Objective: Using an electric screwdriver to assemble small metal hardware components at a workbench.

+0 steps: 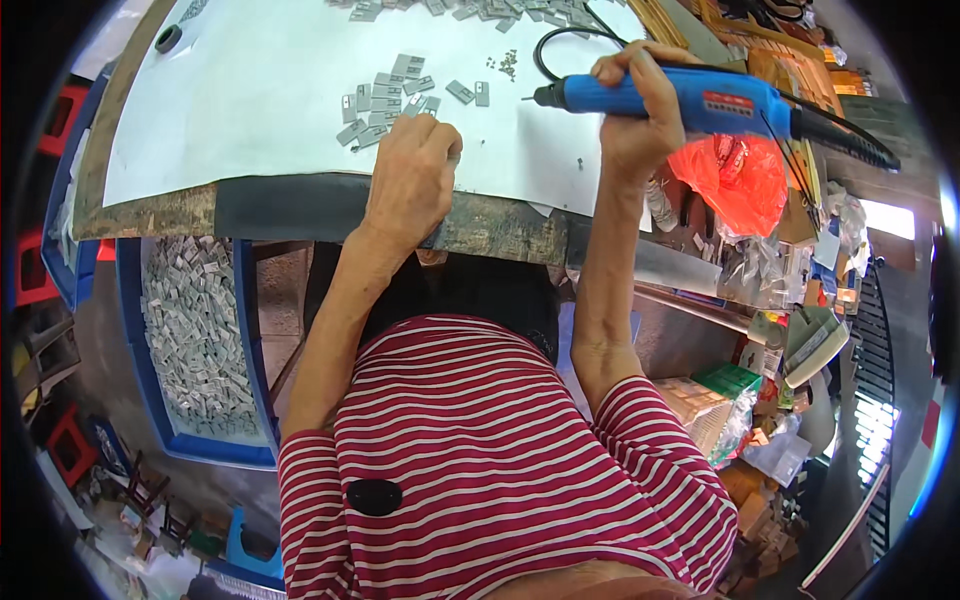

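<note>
My right hand (637, 125) is wrapped round a blue electric screwdriver (590, 95), held level above the right part of the table with its thin bit pointing left. My left hand (412, 170) rests at the table's near edge with its fingers curled in; what they hold, if anything, is hidden. Just beyond its knuckles lies a loose group of small grey metal pencil sharpeners (385, 92). Two more sharpeners (461, 92) lie apart to the right. A little pile of tiny brass-coloured screws (508, 65) sits between the group and the screwdriver's tip.
White sheeting covers the table (250, 100). More sharpeners (490, 10) are heaped at its far edge; a black tape ring (169, 39) lies far left. A blue crate (130, 335) full of sharpeners stands below left. A red plastic bag (735, 180) and the screwdriver's cable (545, 45) are at right.
</note>
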The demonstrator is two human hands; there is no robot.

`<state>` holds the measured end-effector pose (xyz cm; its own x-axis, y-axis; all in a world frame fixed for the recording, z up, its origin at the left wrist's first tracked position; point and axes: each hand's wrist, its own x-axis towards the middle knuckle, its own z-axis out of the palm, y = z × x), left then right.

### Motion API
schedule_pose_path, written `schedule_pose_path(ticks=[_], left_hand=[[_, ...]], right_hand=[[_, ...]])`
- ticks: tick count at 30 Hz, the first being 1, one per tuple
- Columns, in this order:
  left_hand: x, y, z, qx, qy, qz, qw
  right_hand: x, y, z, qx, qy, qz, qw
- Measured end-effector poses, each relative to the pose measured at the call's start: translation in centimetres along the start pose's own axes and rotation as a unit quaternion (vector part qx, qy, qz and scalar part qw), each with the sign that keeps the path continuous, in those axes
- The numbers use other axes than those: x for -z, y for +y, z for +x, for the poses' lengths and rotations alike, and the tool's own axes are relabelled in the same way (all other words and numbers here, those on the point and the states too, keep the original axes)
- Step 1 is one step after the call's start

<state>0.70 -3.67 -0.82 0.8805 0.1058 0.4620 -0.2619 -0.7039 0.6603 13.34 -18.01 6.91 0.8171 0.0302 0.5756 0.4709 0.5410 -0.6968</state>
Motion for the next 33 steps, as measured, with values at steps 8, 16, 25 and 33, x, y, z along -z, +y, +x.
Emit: schedule_pose_path(ticks=[8,16,25,33], left_hand=[[-0.3,0.1,-0.1,-0.01,-0.007,0.007,1.0],[0.1,0.5,-0.1,-0.002,-0.008,-0.001,1.0],[2.6,1.1,-0.8,0.049,0.155,-0.102,0.981],[12.4,-3.1,-7.8,0.227,0.327,0.049,0.916]], right_hand=[[0.4,2.6,1.3,0.04,0.011,-0.026,0.999],[1.5,4.0,1.4,0.039,0.012,-0.002,0.999],[0.4,1.9,0.3,0.032,0.048,-0.006,0.998],[-0.2,-0.1,-1.1,-0.044,0.063,0.065,0.995]])
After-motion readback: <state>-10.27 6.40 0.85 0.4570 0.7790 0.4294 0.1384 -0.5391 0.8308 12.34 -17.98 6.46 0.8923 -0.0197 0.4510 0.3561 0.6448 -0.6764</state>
